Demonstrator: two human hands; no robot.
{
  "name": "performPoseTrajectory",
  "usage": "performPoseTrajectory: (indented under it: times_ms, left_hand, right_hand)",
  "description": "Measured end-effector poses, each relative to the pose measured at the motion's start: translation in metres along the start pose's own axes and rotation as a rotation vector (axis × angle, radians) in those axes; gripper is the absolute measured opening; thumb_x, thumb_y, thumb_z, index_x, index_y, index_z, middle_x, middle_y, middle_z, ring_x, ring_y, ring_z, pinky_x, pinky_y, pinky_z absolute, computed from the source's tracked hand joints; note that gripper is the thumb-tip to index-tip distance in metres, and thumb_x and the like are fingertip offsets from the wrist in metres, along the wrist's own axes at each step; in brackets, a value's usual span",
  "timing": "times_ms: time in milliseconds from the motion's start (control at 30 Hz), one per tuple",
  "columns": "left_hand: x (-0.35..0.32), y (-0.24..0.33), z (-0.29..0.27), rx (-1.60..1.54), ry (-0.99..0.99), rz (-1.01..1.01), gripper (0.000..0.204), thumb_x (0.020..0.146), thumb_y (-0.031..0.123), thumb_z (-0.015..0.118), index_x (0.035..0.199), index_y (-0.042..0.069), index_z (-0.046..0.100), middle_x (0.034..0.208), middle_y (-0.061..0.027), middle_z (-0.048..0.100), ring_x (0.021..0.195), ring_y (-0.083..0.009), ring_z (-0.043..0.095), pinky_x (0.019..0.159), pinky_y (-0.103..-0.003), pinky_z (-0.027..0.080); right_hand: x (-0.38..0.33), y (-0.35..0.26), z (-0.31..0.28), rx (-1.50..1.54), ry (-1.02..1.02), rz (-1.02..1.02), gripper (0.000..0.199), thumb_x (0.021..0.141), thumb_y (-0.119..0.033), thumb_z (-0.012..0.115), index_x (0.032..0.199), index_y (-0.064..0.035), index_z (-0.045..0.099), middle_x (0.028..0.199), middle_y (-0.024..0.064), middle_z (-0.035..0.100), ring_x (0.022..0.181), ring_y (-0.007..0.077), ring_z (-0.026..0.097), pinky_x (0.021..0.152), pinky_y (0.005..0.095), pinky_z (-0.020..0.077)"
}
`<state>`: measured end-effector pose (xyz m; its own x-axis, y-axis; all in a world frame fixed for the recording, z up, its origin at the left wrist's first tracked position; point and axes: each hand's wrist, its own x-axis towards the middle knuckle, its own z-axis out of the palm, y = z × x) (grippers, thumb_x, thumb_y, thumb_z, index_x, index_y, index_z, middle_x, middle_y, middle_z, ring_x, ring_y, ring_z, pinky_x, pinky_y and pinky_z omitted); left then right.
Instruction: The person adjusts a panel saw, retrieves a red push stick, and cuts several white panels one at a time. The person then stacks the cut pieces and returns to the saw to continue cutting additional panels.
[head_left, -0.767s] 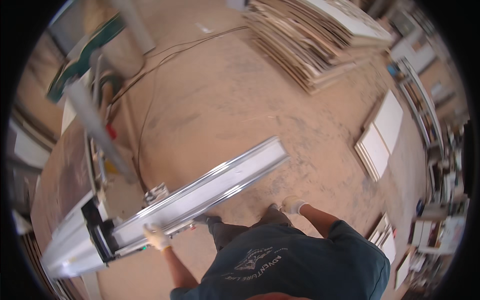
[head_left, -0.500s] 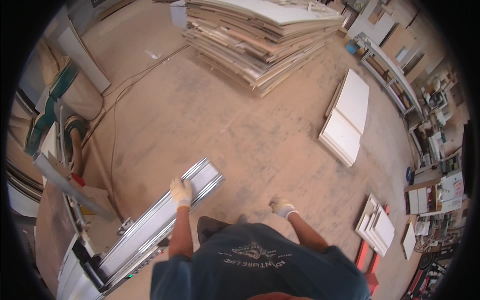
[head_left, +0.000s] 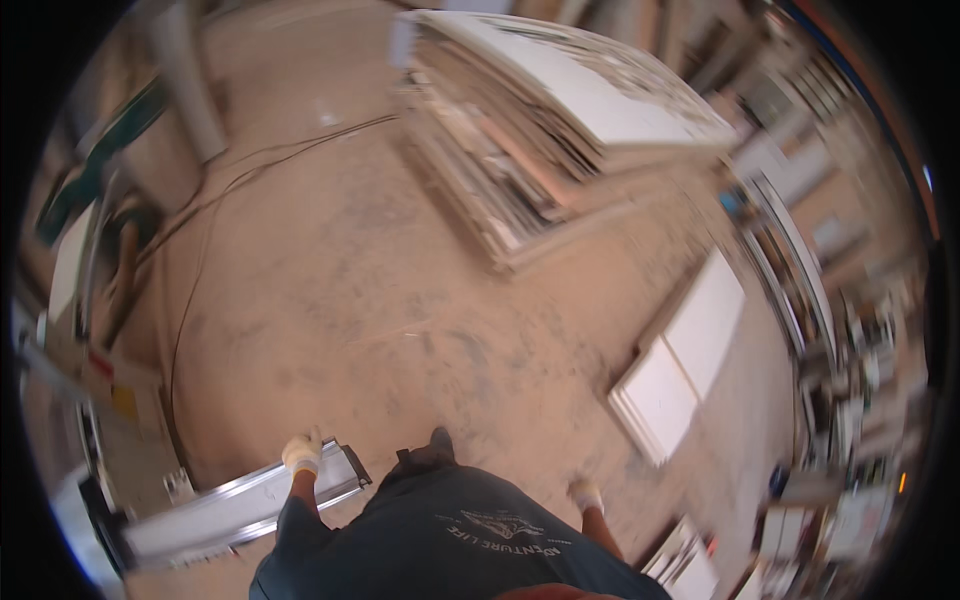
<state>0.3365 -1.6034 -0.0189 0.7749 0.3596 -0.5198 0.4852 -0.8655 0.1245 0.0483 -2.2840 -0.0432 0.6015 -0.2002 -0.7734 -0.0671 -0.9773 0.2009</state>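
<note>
A long sliding table point(head_left: 225, 510) with silvery metal rails reaches in from the left, like that of a panel saw. My left hand point(head_left: 302, 455), in a pale work glove, rests on its far rail near the free end. The fingers lie over the edge, at least one stretched out. My right hand point(head_left: 585, 493), in a similar glove, hangs beside my body above the floor, touching nothing that shows. Motion blur hides how its fingers are set. My dark shirt point(head_left: 430, 545) covers the lower middle, and one dark shoe point(head_left: 441, 440) shows ahead of it.
A tall stack of boards point(head_left: 560, 110) stands far ahead. White panels point(head_left: 685, 355) lie to the right, with a smaller panel pile point(head_left: 685, 565) nearer. Cables point(head_left: 240, 180) run over the floor at left, near a green-and-tan machine point(head_left: 150, 150). Cluttered shelving point(head_left: 870, 330) lines the right side.
My view has swung, and I have turned relative to the sliding table, which now lies lower and flatter at left. My left hand stays on its rail; my right hand has dropped nearer my side.
</note>
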Motion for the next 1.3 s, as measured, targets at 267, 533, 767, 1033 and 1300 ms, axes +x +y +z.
performPoseTrajectory:
  times_ms: [267, 533, 767, 1033, 1300]
  left_hand:
    - [-0.009, 0.010, 0.003, -0.046, -0.016, -0.135, 0.061, 0.098, 0.058, 0.042, 0.095, 0.011, 0.081, 0.104, -0.0187, 0.076, 0.103, -0.0378, 0.073, 0.093, -0.050, 0.054]
    - [-0.004, 0.028, -0.047, -0.359, -0.132, -0.455, 0.059, 0.094, 0.059, 0.055, 0.097, 0.006, 0.080, 0.102, -0.0233, 0.075, 0.100, -0.0392, 0.072, 0.091, -0.049, 0.056]
    - [0.102, -0.064, -0.222, -0.870, 1.018, -0.578, 0.037, 0.101, 0.033, 0.063, 0.120, 0.002, 0.069, 0.119, -0.0235, 0.071, 0.113, -0.0394, 0.067, 0.096, -0.043, 0.053]
    - [0.215, -0.320, -0.505, -0.211, 2.159, -0.667, 0.072, 0.101, 0.036, 0.065, 0.152, -0.008, 0.041, 0.150, -0.0306, 0.049, 0.138, -0.0508, 0.047, 0.118, -0.051, 0.036]
    - [0.224, -0.434, -0.595, -0.141, 2.376, -0.510, 0.060, 0.087, 0.006, 0.064, 0.143, -0.007, 0.050, 0.139, -0.0269, 0.059, 0.127, -0.0429, 0.059, 0.112, -0.047, 0.044]
  right_hand:
    - [0.159, 0.020, -0.190, 0.444, -0.258, 0.009, 0.030, 0.098, -0.029, 0.058, 0.114, -0.0085, 0.075, 0.127, 0.0157, 0.071, 0.116, 0.0290, 0.068, 0.094, 0.0438, 0.0545]
    - [0.449, -0.112, -0.631, -0.750, 0.046, -0.563, 0.032, 0.097, -0.024, 0.055, 0.118, -0.0088, 0.075, 0.129, 0.0177, 0.070, 0.117, 0.0320, 0.068, 0.092, 0.0487, 0.0549]
    - [0.330, -0.707, -0.975, 0.069, 0.664, -1.522, 0.040, 0.100, -0.022, 0.060, 0.129, 0.0041, 0.066, 0.130, 0.0265, 0.068, 0.124, 0.0398, 0.064, 0.107, 0.0449, 0.0485]
    - [-0.108, -1.170, -0.895, 0.128, 0.934, -2.774, 0.047, 0.090, -0.010, 0.064, 0.137, -0.0035, 0.061, 0.146, 0.0161, 0.058, 0.138, 0.0383, 0.052, 0.118, 0.0521, 0.0376]
    - [-0.203, -1.368, -0.840, 0.720, 0.496, -3.055, 0.021, 0.098, -0.010, 0.057, 0.111, -0.0006, 0.070, 0.106, 0.0192, 0.072, 0.101, 0.0414, 0.069, 0.095, 0.0510, 0.0529]
